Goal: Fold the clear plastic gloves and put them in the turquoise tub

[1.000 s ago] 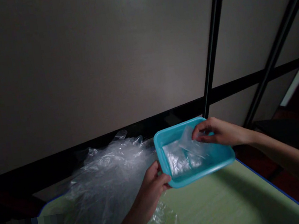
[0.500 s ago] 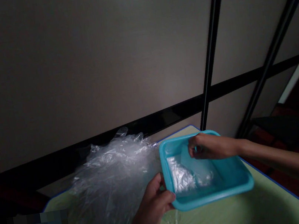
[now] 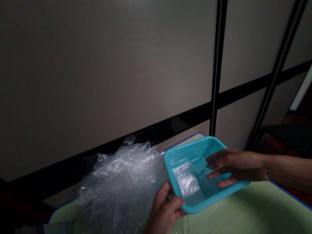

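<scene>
A turquoise plastic basin (image 3: pixel 171 177) is held at its near left corner by my left hand (image 3: pixel 169 205), thumb over the rim and fingers beneath. Inside it, thin clear plastic (image 3: pixel 187 180) lies flat and shiny on the bottom. My right hand (image 3: pixel 230 164) reaches over the basin's right side, fingers apart and pointing left, with nothing gripped. Whether its fingertips touch the plastic I cannot tell. Left of the basin spreads a large heap of crumpled clear plastic gloves (image 3: pixel 124 180), with finger shapes showing at the top.
The basin and heap are at a light green table (image 3: pixel 230 223) with a blue edge. Behind it rises a grey panelled wardrobe front (image 3: pixel 125 67) with black strips. A small clear plastic piece (image 3: pixel 181 226) lies near my left hand.
My right hand has opened from a pinch on a thin clear plastic piece and let it go into the basin. It has moved slightly right and down; my left hand keeps its hold.
</scene>
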Demonstrator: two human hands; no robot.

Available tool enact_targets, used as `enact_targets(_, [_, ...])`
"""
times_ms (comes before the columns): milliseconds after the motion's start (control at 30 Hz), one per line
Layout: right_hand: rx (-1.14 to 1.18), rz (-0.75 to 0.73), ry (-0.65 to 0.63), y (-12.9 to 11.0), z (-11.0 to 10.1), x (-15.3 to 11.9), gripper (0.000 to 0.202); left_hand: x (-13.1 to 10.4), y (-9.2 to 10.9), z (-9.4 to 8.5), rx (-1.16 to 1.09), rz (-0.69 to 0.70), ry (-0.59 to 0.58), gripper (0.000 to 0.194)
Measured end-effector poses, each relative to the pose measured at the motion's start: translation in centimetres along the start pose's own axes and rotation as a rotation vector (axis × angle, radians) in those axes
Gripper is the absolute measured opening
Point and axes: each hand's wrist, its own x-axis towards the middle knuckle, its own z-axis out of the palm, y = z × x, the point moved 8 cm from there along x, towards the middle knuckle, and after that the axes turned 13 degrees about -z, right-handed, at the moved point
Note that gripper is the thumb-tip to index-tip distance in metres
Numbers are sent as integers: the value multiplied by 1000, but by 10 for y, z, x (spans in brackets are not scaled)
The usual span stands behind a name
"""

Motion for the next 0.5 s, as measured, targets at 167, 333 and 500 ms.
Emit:
enact_targets(167, [26, -2, 26, 6, -1, 7, 23, 1, -1, 2, -35, 9, -4, 15])
enact_targets(333, [-221, -175, -8, -1, -9, 14, 21, 4, -3, 0, -51, 7, -1, 10])
enact_targets(500, [-1119, -721, -254, -42, 11, -3, 20, 8, -6, -3, -40, -2, 24, 16])
